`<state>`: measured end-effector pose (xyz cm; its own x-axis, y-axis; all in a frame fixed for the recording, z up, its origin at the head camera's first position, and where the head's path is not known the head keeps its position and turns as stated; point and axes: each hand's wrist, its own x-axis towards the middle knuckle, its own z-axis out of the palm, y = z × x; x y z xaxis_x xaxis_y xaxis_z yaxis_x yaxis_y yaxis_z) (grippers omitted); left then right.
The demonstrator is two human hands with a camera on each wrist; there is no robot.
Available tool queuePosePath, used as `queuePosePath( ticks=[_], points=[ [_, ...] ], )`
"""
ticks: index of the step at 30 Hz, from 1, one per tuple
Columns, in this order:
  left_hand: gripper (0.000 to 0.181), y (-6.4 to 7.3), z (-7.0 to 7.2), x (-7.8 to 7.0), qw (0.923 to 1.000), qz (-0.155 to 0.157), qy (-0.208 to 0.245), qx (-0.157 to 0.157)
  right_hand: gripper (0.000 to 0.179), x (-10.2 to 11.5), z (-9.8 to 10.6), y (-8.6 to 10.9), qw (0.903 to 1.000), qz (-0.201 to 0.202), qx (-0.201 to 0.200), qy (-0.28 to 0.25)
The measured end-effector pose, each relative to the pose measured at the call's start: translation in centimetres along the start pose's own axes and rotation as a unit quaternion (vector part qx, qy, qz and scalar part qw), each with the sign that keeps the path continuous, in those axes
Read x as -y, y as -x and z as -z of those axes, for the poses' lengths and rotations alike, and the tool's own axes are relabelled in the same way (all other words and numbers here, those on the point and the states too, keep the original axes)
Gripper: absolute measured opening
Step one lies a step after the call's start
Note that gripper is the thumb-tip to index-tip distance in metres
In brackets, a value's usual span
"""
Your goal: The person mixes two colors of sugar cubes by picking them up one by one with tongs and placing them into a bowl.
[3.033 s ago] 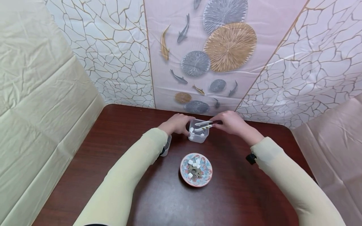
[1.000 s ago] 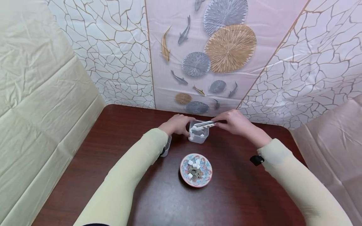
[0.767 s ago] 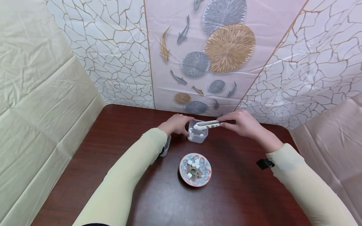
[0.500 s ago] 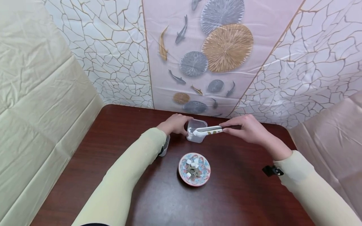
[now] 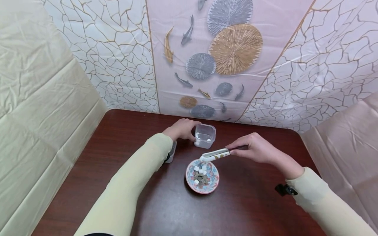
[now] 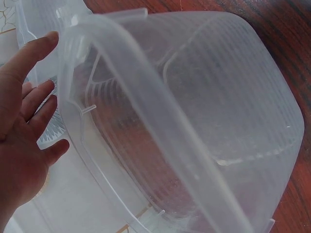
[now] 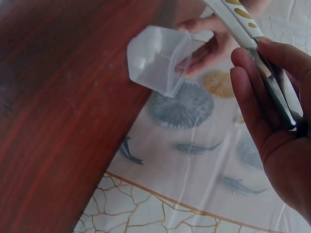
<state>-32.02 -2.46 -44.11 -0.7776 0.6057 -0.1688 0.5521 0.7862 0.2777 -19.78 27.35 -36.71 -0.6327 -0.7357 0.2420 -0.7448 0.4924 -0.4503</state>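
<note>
My left hand (image 5: 183, 128) grips the side of a clear plastic container (image 5: 203, 144), thumb near, fingers behind. Several white cubes lie inside it. My right hand (image 5: 255, 147) pinches a pair of tongs (image 5: 217, 155) with white, gold-patterned arms. The tongs' tips are together over the back rim of a patterned plate (image 5: 215, 184); a white piece seems to be at them, too small to be sure. On the plate are several white cubes (image 5: 204, 167) and brown pieces (image 5: 201, 179). In the right wrist view the tongs (image 7: 245, 29) pass between thumb and fingers.
A second clear container (image 5: 170, 157) stands under my left forearm, partly hidden; it fills much of the left wrist view (image 6: 233, 97). Everything stands on a dark reddish-brown table (image 5: 251, 203). A printed cloth wall (image 5: 127, 82) rises behind the table's back edge.
My right hand has drawn the tongs out of the container, then right and toward me, over the plate's back rim; their tips have come together. My left hand stays on the container.
</note>
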Motion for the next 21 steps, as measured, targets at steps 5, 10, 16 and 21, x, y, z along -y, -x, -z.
queuePosePath(
  ticks=[5,10,16,21],
  points=[
    [0.081,0.0,0.0,0.0,1.0,0.001,0.0,0.001,0.023,0.0,-0.8,0.3,0.9992,-0.011,0.031,-0.023],
    [0.082,0.0,0.0,0.1,1.0,0.001,-0.004,0.003,0.02,-0.1,-1.0,0.3,0.9966,-0.031,0.064,-0.042],
    [0.083,-0.2,-0.1,0.0,1.0,0.006,-0.003,0.005,0.021,-0.4,-0.3,-0.1,0.9979,-0.032,0.042,-0.037],
    [0.083,-0.2,-0.1,0.0,0.9999,0.009,-0.006,0.007,0.022,-1.0,0.8,-1.2,0.9994,-0.027,-0.014,0.017]
  ],
)
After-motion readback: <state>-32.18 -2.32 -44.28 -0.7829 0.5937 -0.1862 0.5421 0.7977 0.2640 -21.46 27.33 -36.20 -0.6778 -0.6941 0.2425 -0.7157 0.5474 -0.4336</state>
